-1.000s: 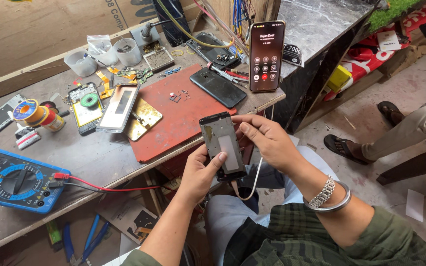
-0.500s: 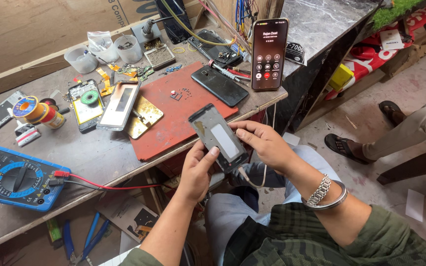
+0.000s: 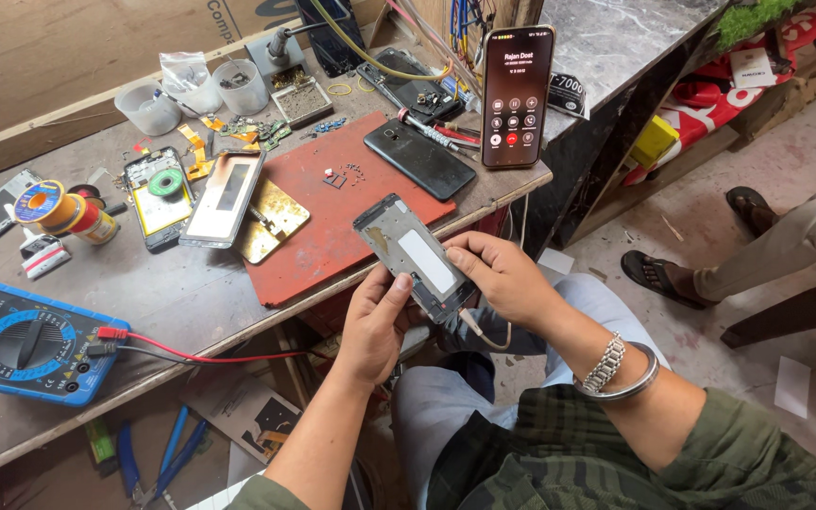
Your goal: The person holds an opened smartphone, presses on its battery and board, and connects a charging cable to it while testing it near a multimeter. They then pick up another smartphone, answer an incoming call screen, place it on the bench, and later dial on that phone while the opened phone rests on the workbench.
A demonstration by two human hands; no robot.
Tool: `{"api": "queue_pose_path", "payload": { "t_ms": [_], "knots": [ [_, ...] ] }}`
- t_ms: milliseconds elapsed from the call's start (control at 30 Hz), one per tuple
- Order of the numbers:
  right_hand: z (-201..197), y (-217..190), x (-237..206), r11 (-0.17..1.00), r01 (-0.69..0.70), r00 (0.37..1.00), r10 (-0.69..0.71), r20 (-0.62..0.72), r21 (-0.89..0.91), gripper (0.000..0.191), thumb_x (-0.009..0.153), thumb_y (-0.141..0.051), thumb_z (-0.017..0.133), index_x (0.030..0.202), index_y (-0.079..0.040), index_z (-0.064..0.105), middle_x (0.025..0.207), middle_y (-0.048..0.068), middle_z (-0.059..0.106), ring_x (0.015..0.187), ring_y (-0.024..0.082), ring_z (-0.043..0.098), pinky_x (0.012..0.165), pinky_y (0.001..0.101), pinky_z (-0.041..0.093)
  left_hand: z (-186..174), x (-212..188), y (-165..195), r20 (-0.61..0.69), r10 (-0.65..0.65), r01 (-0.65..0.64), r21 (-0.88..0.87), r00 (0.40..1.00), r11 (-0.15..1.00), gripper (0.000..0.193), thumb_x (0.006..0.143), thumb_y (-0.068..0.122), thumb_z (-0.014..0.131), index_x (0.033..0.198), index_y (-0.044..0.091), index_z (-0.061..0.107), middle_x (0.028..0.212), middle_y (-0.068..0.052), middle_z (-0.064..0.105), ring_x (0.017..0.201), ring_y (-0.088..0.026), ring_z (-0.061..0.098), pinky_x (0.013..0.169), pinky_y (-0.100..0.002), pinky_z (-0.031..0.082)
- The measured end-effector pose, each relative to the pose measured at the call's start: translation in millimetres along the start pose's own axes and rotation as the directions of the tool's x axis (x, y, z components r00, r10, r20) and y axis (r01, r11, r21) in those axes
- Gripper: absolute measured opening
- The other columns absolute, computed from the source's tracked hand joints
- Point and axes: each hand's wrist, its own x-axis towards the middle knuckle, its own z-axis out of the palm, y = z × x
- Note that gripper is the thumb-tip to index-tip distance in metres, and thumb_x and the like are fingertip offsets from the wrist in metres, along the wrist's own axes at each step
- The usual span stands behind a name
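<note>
Off the workbench's (image 3: pixel 238 302) front edge: left hand (image 3: pixel 378 321) and right hand (image 3: pixel 501 276) both grasp the phone frame (image 3: pixel 413 255); best supported by its rims.

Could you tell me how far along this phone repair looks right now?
Done: the phone frame is stripped open, and small screws lie loose on the red mat. In hand: the left hand and right hand hold the frame over the bench edge. Left: a screen panel and an opened phone lie apart, unassembled.

Red mat (image 3: pixel 332 227), blue multimeter (image 3: pixel 21 340), black phone (image 3: pixel 419 159), grey-and-white phone frame (image 3: pixel 413 255).
</note>
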Motion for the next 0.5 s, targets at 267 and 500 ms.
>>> {"api": "queue_pose_path", "payload": {
  "t_ms": [267,500],
  "knots": [
    [-7,1,4,0.992,0.09,0.995,-0.094,0.037,0.087,0.036,0.108,-0.025,0.051,0.123,0.002,0.069,0.102,0.002,0.073,0.09,0.006,0.065,0.081,0.0235,0.055,0,1,2,-0.027,0.0,-0.002,-0.063,1.0,0.998,0.036,0.106,0.019,0.055,0.14,0.006,0.056,0.118,-0.002,0.068,0.1,-0.011,0.066,0.082,-0.029,0.056],
    [-13,-15,-7,0.998,0.017,0.993,-0.024,0.118,0.06,0.034,0.103,-0.021,0.054,0.124,0.001,0.069,0.101,0.002,0.074,0.085,0.008,0.066,0.072,0.0274,0.056,-3,0,0,-0.044,-0.004,0.001,-0.06,0.999,0.998,0.036,0.107,0.021,0.057,0.14,0.007,0.057,0.118,-0.001,0.068,0.098,-0.009,0.066,0.082,-0.028,0.056]
  ]
}}
